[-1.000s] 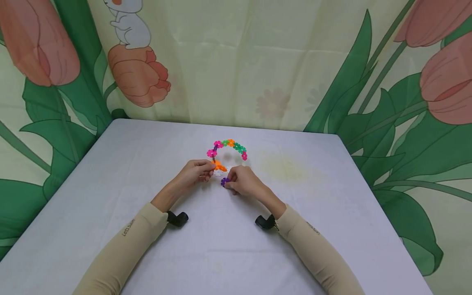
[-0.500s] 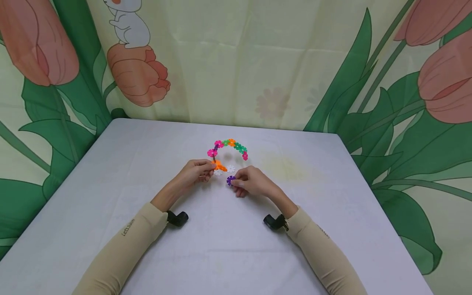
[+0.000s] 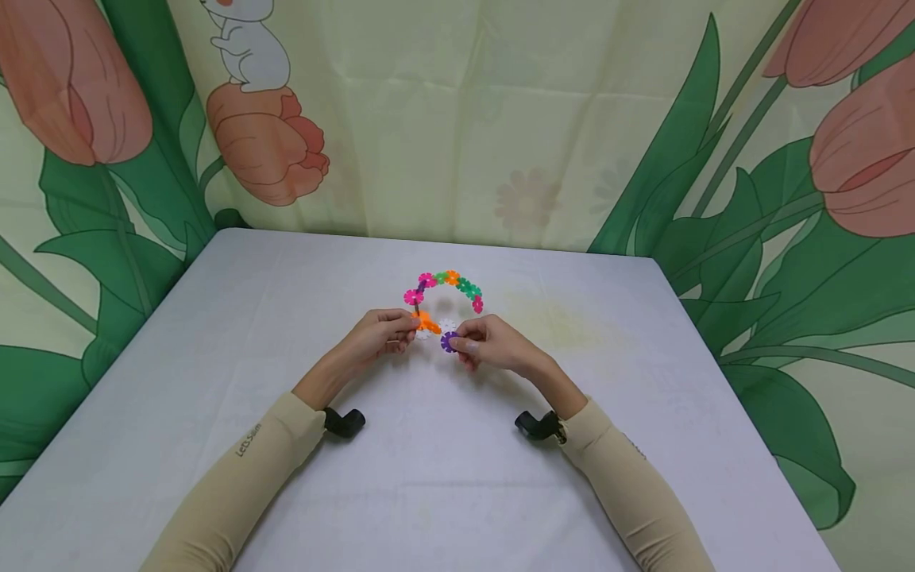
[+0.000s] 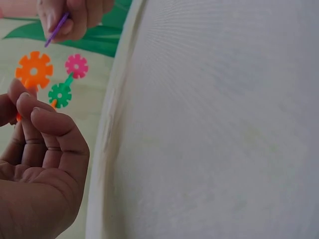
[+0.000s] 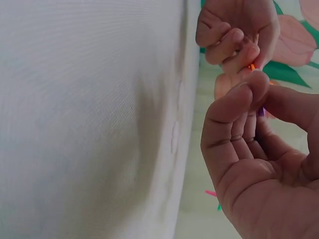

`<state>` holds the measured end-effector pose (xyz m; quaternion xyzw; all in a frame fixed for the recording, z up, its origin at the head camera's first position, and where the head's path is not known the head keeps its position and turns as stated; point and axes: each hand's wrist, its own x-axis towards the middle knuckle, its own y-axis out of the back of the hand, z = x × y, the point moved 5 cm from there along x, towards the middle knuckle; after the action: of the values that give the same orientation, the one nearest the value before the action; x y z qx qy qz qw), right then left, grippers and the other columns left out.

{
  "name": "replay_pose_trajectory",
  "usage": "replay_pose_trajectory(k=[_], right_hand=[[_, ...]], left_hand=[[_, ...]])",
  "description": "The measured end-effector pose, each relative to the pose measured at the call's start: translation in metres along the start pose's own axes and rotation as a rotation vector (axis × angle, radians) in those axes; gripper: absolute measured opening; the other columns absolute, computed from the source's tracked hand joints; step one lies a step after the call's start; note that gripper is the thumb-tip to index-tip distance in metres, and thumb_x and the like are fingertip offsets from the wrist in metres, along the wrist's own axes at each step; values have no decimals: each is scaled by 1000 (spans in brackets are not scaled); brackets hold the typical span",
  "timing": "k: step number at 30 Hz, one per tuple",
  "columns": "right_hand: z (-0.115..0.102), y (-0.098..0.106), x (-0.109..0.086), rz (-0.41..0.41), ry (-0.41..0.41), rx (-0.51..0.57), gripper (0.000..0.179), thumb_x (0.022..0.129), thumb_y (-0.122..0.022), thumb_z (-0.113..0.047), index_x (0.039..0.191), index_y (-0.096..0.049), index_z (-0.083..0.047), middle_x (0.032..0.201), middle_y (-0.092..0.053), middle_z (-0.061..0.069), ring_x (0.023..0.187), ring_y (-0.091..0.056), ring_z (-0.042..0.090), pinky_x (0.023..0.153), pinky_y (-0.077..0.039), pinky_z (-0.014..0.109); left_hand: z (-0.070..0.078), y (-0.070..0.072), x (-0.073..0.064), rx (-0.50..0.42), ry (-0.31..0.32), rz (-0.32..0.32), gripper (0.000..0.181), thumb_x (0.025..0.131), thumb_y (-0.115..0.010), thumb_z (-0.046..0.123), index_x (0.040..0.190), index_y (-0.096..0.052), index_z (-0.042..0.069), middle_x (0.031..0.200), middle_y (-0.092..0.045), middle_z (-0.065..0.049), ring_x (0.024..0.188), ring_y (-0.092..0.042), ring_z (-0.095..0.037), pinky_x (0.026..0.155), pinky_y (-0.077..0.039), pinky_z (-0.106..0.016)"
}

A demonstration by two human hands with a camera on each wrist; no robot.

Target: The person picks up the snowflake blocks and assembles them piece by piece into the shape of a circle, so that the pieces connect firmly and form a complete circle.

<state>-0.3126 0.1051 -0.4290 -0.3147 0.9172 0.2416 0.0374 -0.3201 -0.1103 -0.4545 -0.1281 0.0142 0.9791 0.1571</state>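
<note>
My left hand pinches an orange notched plastic disc at the near end of a curved chain of linked discs. Pink, purple, green and orange pieces make up this arc, which hangs above the table and ends in a pink disc at the right. Between thumb and fingers, my right hand holds a purple disc, close beside the orange one. In the left wrist view the purple disc appears edge-on, apart from the orange disc. Fingers mostly hide it in the right wrist view.
White notched discs lie on the tabletop just beyond the hands, partly covered. The white cloth-covered table stretches around them, with a printed curtain behind its far edge.
My right hand has moved to the right and then slightly up, bringing the purple disc up near the orange one. The left hand and the chain stay almost in place.
</note>
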Motion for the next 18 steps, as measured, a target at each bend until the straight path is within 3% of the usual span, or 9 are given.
replay_pose_trajectory(k=[18], right_hand=[[1,-4,2,-45,10,89,33,107,-63,-21,108,-63,12,78,-67,5,69,-66,16,71,-60,27]], left_hand=[[-1,-3,1,8,9,-45,21,108,-61,21,110,-70,2,81,-65,2,74,-56,-11,72,-53,-21]])
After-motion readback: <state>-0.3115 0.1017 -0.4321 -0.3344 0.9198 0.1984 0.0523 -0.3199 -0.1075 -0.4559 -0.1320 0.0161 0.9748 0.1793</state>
